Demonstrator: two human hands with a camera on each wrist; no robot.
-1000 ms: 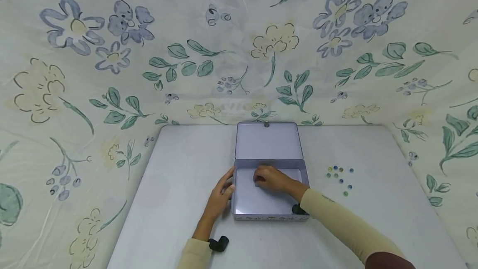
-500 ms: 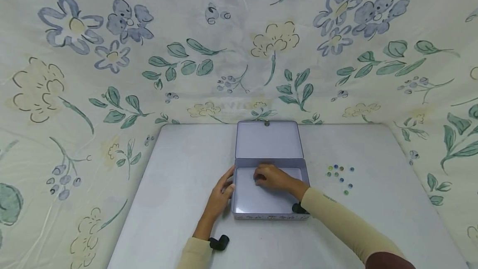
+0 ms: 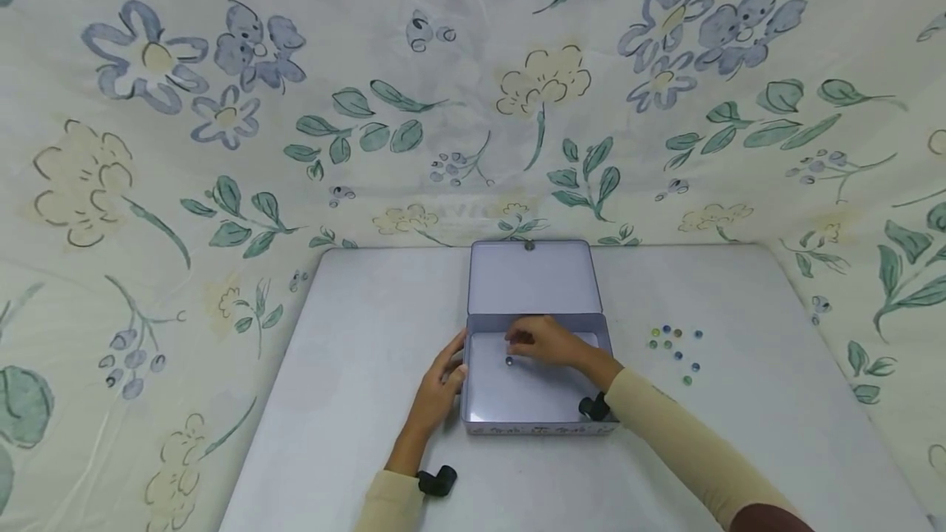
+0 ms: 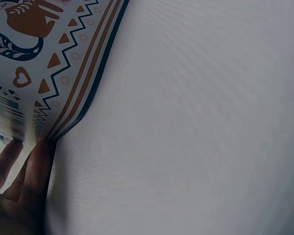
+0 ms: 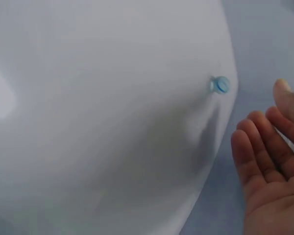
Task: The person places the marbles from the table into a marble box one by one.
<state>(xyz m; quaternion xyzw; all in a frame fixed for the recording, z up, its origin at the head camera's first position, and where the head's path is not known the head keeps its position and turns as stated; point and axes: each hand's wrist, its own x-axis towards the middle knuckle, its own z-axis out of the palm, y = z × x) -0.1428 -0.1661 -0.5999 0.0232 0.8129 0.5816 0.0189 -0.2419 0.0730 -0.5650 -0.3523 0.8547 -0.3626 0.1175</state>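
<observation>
A shallow tin box (image 3: 539, 428) stands on the white table with its hinged lid (image 3: 530, 277) tipped back. On its floor lies one small glass marble (image 3: 509, 361), which looks clear and blue (image 5: 220, 85) in the right wrist view. My right hand (image 3: 547, 341) hovers inside the box just behind the marble, palm showing, fingers loosely extended and holding nothing. Along the box's left wall rests my left hand (image 3: 434, 394), fingers straight. The left wrist view shows its fingertips (image 4: 39, 152) at the edge of the patterned tin.
To the right of the box, several glass marbles (image 3: 679, 355) in green, blue and amber lie loose on the table (image 3: 369, 327). A floral cloth (image 3: 473, 146) hangs behind and at both sides. Each wrist wears a small black camera (image 3: 438, 481).
My right hand has lifted slightly and its fingers have opened. A marble, hidden before, now shows on the box floor below them. The left hand has stayed at the box wall.
</observation>
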